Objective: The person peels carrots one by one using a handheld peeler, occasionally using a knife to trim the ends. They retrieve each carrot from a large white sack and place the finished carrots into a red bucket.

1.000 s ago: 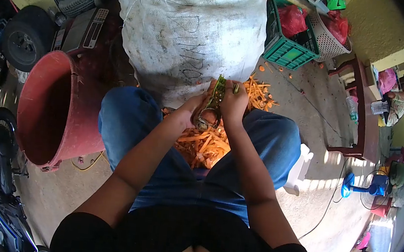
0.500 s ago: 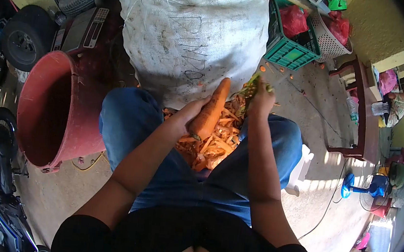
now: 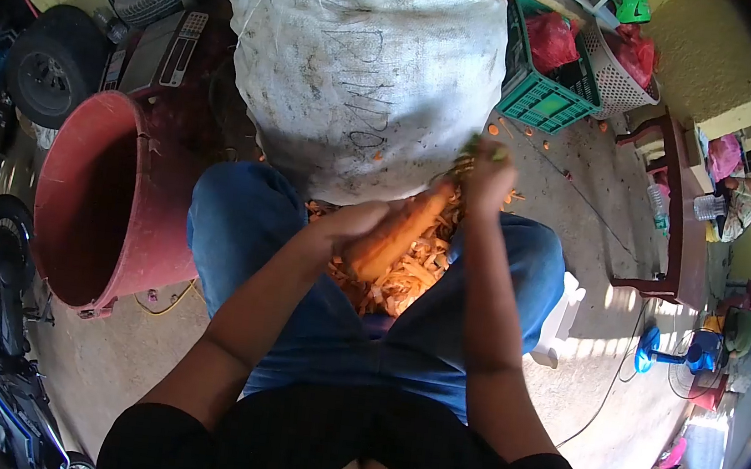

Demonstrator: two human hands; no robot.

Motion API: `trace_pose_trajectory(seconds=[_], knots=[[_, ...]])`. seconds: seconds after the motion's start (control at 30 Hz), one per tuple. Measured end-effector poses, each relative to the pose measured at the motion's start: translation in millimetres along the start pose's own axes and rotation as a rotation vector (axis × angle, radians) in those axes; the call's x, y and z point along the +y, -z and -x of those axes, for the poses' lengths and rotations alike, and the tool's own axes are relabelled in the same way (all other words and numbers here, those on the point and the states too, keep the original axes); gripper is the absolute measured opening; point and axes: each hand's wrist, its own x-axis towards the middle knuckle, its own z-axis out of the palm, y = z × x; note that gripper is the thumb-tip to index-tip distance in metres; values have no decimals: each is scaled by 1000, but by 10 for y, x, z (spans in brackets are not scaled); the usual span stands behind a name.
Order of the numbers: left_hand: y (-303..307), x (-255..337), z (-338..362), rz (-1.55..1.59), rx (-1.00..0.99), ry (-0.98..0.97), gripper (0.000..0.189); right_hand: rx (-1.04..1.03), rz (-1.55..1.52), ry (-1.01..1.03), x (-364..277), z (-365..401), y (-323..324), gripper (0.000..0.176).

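Note:
A large carrot [image 3: 401, 234] lies slantwise over my lap, blurred by motion, and my left hand [image 3: 360, 226] is closed round its thick lower end. My right hand [image 3: 491, 175] grips a green peeler [image 3: 468, 158] just beyond the carrot's narrow tip. Most of the peeler is smeared or hidden by the fingers. Beneath the carrot, between my knees, is a heap of orange peelings [image 3: 407, 279].
A big white woven sack [image 3: 364, 78] stands right in front of my knees. To the left is a red barrel [image 3: 163, 212] with its mouth toward me. A green crate [image 3: 549, 106] and white basket [image 3: 615, 86] sit far right, near a wooden frame [image 3: 670, 220].
The carrot has tipped from steep to more slanted, its tip now lower and farther right. My right hand has stayed near the tip with the peeler, slightly shifted.

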Motion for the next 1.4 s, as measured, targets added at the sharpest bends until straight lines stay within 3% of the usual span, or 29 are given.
trace_pose_trajectory(seconds=[0.07,0.1,0.17,0.2,0.27,0.33,0.4,0.47,0.5,0.57,0.6,0.67,0.7,0.73,0.8,0.83,0.87,0.93,0.97,1.0,1.03,1.17,1.2,1.23,1.4], knots=[[22,-125,18,-412,16,-79,39,224,187,-110,50,-268,216,17],[21,-120,35,-416,-17,-36,43,225,187,-112,127,-329,276,17],[1,-101,21,-299,26,-30,42,304,-223,-383,255,-413,359,19],[-11,-92,8,-181,74,-23,42,305,-220,-379,194,-379,366,19],[-18,-30,-37,-3,73,9,40,147,-563,-388,-58,-149,329,22],[33,-39,-130,171,79,45,38,-34,-602,-325,-235,101,249,22],[147,-160,-337,349,141,-60,33,-190,-613,-320,-526,392,177,24],[59,-96,-262,403,158,-88,31,-295,-389,-121,-715,560,156,22],[77,-91,-244,406,133,-81,31,-297,-390,-122,-729,614,135,22],[91,-49,-186,404,109,-72,32,-298,-189,101,-730,673,99,21],[27,30,-94,276,161,-14,33,-297,-190,100,-719,654,91,21],[16,3,-56,151,213,45,34,-224,-24,18,-661,521,81,15],[56,-94,-103,-4,169,16,35,-41,-39,142,-367,338,15,13],[65,-165,-121,-159,123,-14,35,87,160,11,-390,97,100,11],[-69,-120,35,-216,34,34,37,362,196,-79,-186,-264,298,17],[-156,-67,95,-241,33,52,37,398,227,-97,-14,-384,406,20],[-201,-40,114,-264,30,70,38,427,28,-203,22,-432,490,22],[-212,6,115,-147,-22,45,40,449,-48,-137,-87,-378,544,22],[-245,50,133,-91,83,24,43,448,-44,-132,-70,-345,512,22],[-292,105,158,-34,192,0,45,339,-237,-130,-25,-304,443,22],[-306,95,128,-15,149,-129,43,225,-430,-130,-65,-242,380,22],[105,-144,-259,111,181,-83,38,-183,-557,-303,-665,262,334,22],[140,-148,-283,229,88,-89,35,-211,-499,-298,-732,373,265,22],[152,-145,-286,346,-5,-95,33,-333,-437,-170,-712,456,229,21],[54,-17,-104,281,120,-54,30,-320,-274,51,-780,682,84,18]])
